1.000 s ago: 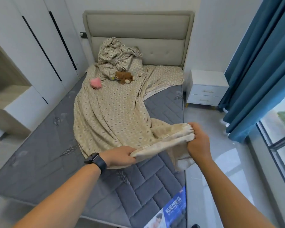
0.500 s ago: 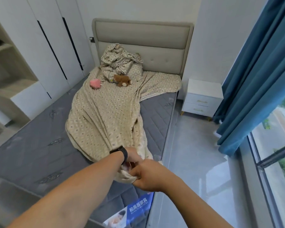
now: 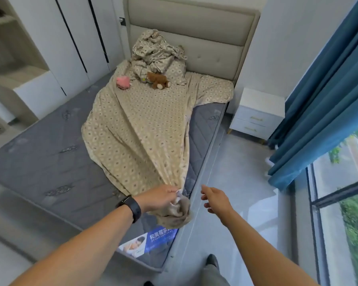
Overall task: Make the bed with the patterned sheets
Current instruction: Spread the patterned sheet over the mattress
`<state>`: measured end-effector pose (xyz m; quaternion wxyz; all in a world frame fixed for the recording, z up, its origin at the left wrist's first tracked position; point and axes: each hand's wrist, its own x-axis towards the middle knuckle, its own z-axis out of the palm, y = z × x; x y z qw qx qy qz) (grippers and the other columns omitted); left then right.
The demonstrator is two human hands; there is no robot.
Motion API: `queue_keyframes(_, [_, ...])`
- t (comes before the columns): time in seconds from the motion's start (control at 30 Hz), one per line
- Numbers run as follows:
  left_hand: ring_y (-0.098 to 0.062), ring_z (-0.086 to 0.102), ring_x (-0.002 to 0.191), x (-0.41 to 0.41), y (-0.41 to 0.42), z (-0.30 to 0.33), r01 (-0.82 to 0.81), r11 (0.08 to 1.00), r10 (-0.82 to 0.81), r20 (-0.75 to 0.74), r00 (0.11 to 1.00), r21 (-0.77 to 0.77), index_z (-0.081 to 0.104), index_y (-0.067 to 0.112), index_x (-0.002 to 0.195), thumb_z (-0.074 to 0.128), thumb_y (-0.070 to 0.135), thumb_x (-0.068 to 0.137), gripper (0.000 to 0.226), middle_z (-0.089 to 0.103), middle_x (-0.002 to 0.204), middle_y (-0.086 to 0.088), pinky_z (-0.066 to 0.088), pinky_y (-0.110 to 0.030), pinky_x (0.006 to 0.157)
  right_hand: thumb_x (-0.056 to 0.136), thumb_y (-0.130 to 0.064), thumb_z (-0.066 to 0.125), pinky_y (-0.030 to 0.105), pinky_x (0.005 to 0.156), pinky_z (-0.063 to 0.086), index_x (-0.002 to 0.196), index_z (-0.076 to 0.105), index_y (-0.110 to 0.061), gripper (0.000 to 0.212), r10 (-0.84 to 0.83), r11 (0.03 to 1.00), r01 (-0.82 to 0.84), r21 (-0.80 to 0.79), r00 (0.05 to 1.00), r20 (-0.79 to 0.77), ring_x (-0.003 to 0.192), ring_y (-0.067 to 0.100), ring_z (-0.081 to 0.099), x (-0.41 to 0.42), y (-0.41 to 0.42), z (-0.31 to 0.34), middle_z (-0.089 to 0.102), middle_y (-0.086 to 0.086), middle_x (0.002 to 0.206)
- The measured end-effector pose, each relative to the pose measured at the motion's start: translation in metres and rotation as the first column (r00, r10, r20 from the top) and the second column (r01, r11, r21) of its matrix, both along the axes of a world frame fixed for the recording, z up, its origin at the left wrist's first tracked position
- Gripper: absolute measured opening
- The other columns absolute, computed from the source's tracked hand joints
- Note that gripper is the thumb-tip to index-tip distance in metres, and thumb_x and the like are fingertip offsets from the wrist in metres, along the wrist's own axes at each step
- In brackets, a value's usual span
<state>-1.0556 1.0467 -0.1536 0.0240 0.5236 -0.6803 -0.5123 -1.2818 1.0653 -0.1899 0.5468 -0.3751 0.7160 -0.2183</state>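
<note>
A beige patterned sheet [image 3: 145, 129] lies bunched lengthwise down the middle of the bare grey mattress [image 3: 39, 153]. Its near end is gathered into a tight wad at the mattress's right foot corner. My left hand [image 3: 160, 196], with a black watch on the wrist, grips that gathered end. My right hand [image 3: 214, 196] hovers just to the right, over the mattress edge, fingers loose and holding nothing. A crumpled heap of the same patterned fabric [image 3: 155, 52] and a pillow [image 3: 177, 72] sit against the headboard [image 3: 192, 23].
A brown teddy bear [image 3: 158, 79] and a pink plush [image 3: 123, 81] lie on the sheet near the head. A white nightstand [image 3: 257, 113] stands right of the bed, blue curtains [image 3: 322, 96] and a window beyond. White wardrobes [image 3: 74, 38] line the left wall.
My right hand has let go of the sheet and moved off to the right. My left hand keeps hold of the gathered end, and the sheet is pulled tauter toward the foot corner.
</note>
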Motion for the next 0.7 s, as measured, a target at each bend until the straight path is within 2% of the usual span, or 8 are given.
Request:
queue_keyframes(0.1, [-0.009, 0.031, 0.064, -0.005, 0.025, -0.002, 0.032, 0.998, -0.033, 0.025, 0.999, 0.05, 0.041, 0.011, 0.072, 0.046, 0.016, 0.097, 0.027, 0.036, 0.071, -0.001, 0.028, -0.03, 0.065, 0.092, -0.064, 0.058, 0.04, 0.081, 0.06, 0.106, 0.063, -0.015, 0.051, -0.076, 0.98, 0.036, 0.197, 0.977, 0.198, 0.091, 0.025, 0.064, 0.009, -0.042, -0.003, 0.066, 0.004, 0.11])
queue_keyframes(0.17, [-0.005, 0.028, 0.058, -0.012, 0.038, 0.0, -0.039, 0.998, 0.039, 0.004, 0.999, 0.046, 0.036, 0.018, 0.068, 0.046, 0.012, 0.096, 0.03, 0.033, 0.068, 0.001, 0.025, -0.023, 0.058, 0.09, -0.064, 0.063, 0.036, 0.075, 0.058, 0.102, 0.062, -0.016, 0.05, -0.075, 0.96, -0.004, 0.279, 0.96, 0.27, 0.084, 0.024, 0.06, 0.015, -0.065, -0.01, 0.065, 0.003, 0.103])
queue_keyframes(0.23, [-0.005, 0.026, 0.058, -0.019, 0.048, 0.004, -0.177, 0.983, 0.179, -0.041, 0.983, 0.055, 0.033, 0.022, 0.066, 0.047, 0.009, 0.091, 0.032, 0.03, 0.067, 0.003, 0.023, -0.022, 0.056, 0.093, -0.055, 0.065, 0.032, 0.066, 0.049, 0.093, 0.065, -0.015, 0.04, -0.024, 0.947, -0.065, 0.315, 0.962, 0.271, 0.073, 0.02, 0.05, 0.019, -0.08, -0.019, 0.064, 0.002, 0.086])
queue_keyframes(0.33, [-0.006, 0.03, 0.059, -0.024, 0.055, 0.008, -0.386, 0.919, 0.389, -0.042, 0.92, 0.077, 0.036, 0.016, 0.066, 0.047, 0.021, 0.089, 0.025, 0.032, 0.066, 0.004, 0.024, -0.029, 0.062, 0.098, -0.036, 0.063, 0.027, 0.053, 0.04, 0.083, 0.062, -0.013, 0.028, 0.076, 0.933, -0.149, 0.327, 0.971, 0.225, 0.058, 0.016, 0.041, 0.013, -0.096, -0.036, 0.052, 0.001, 0.066])
queue_keyframes(0.43, [-0.024, 0.046, 0.067, -0.018, 0.056, 0.005, -0.625, 0.781, 0.624, -0.029, 0.781, -0.018, 0.051, 0.011, 0.069, 0.05, 0.033, 0.087, 0.028, 0.045, 0.07, -0.013, 0.034, -0.037, 0.067, 0.099, -0.03, 0.052, 0.028, 0.05, 0.03, 0.07, 0.044, -0.014, 0.034, 0.191, 0.952, -0.215, 0.216, 0.973, 0.128, 0.053, 0.019, 0.033, 0.009, -0.103, -0.043, 0.037, 0.004, 0.063])
queue_keyframes(0.53, [-0.031, 0.056, 0.082, -0.015, 0.062, -0.006, -0.751, 0.61, 0.777, 0.003, 0.63, -0.255, 0.069, 0.02, 0.087, 0.043, 0.015, 0.104, 0.031, 0.059, 0.083, -0.015, 0.038, -0.039, 0.072, 0.096, -0.031, 0.049, 0.034, 0.058, 0.023, 0.061, 0.034, -0.015, 0.042, 0.343, 0.934, -0.353, -0.058, 0.929, -0.143, 0.057, 0.021, 0.032, 0.001, -0.098, -0.035, 0.033, 0.004, 0.06])
queue_keyframes(0.6, [-0.023, 0.055, 0.071, -0.014, 0.068, -0.014, -0.771, 0.537, 0.816, -0.021, 0.578, -0.343, 0.065, 0.007, 0.086, 0.042, 0.017, 0.103, 0.03, 0.056, 0.074, -0.012, 0.037, -0.037, 0.066, 0.095, -0.03, 0.049, 0.034, 0.057, 0.021, 0.058, 0.032, -0.015, 0.044, 0.406, 0.868, -0.456, -0.197, 0.88, -0.248, 0.054, 0.018, 0.028, -0.008, -0.087, -0.026, 0.03, 0.003, 0.056])
queue_keyframes(0.7, [-0.019, 0.041, 0.056, -0.009, 0.078, -0.028, -0.747, 0.565, 0.8, 0.008, 0.6, -0.35, 0.043, 0.017, 0.066, 0.043, 0.009, 0.102, 0.037, 0.043, 0.06, -0.004, 0.027, -0.034, 0.057, 0.091, -0.029, 0.051, 0.031, 0.051, 0.021, 0.054, 0.033, -0.014, 0.043, 0.432, 0.813, -0.53, -0.242, 0.827, -0.358, 0.049, 0.017, 0.027, -0.023, -0.068, -0.018, 0.03, 0.001, 0.051])
